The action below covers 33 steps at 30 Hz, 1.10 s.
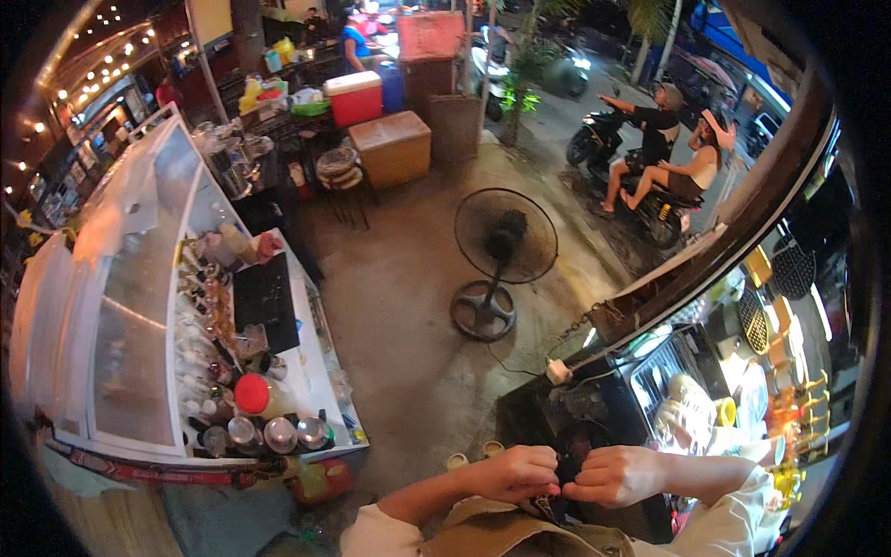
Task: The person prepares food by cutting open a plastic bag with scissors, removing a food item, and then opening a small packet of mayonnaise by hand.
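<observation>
My left hand (pixel 518 473) and my right hand (pixel 616 477) are held close together in front of my chest, above a tan apron (pixel 505 522). Both have curled fingers, and their fingertips face each other across a narrow gap. A small dark patterned thing (pixel 543 506) shows just below them. Whether either hand pinches it is not clear. Beyond my right hand, a bulging pale plastic bag (pixel 686 411) lies by a metal rack (pixel 661 369) on the brightly lit side counter.
A standing fan (pixel 505 237) is on the concrete floor ahead, its cord running to a white socket box (pixel 558 371). Bottles and a red-lidded jar (pixel 251 394) crowd the left counter (pixel 317 376). A red cooler (pixel 353 101) stands farther back. Two people ride a motorbike (pixel 658 209) on the street.
</observation>
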Each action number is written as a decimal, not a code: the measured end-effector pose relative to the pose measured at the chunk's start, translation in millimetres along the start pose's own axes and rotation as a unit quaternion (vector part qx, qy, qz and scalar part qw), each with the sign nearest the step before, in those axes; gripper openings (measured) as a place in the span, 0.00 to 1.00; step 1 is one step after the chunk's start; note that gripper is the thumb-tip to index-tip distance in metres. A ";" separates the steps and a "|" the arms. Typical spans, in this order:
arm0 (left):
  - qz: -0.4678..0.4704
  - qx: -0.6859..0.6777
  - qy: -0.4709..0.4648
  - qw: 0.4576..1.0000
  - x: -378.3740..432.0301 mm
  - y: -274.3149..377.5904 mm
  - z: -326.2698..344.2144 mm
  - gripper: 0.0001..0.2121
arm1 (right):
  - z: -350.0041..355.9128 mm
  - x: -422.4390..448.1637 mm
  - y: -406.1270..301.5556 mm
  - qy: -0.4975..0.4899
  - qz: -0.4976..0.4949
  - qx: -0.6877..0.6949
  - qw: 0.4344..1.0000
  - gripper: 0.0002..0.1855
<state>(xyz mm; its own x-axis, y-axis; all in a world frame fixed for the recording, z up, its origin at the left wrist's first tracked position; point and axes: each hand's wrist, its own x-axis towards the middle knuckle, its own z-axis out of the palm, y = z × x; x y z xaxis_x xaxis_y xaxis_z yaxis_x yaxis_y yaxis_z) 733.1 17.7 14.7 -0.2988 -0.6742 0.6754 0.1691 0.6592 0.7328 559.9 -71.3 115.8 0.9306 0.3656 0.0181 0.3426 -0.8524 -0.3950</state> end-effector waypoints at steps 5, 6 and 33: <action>-0.007 0.097 -0.031 0.995 5.4 13.1 -2.2 0.05 | -10.8 2.7 -7.8 -0.014 0.056 -0.033 0.998 0.14; -0.008 0.102 -0.030 0.994 7.7 16.2 -0.7 0.05 | -12.0 5.3 -12.7 0.040 0.075 -0.057 0.995 0.14; 0.021 0.421 0.089 0.902 30.1 69.1 57.4 0.06 | -16.9 -29.3 -72.1 0.185 0.088 -0.141 0.969 0.12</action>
<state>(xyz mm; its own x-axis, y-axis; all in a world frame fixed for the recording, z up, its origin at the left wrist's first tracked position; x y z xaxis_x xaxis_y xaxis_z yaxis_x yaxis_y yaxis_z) 681.8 62.1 80.9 -0.1409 -0.6358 0.7589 -0.6198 0.6544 0.4331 510.1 -26.9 159.3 0.9425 0.0917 0.3215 0.1481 -0.9766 -0.1556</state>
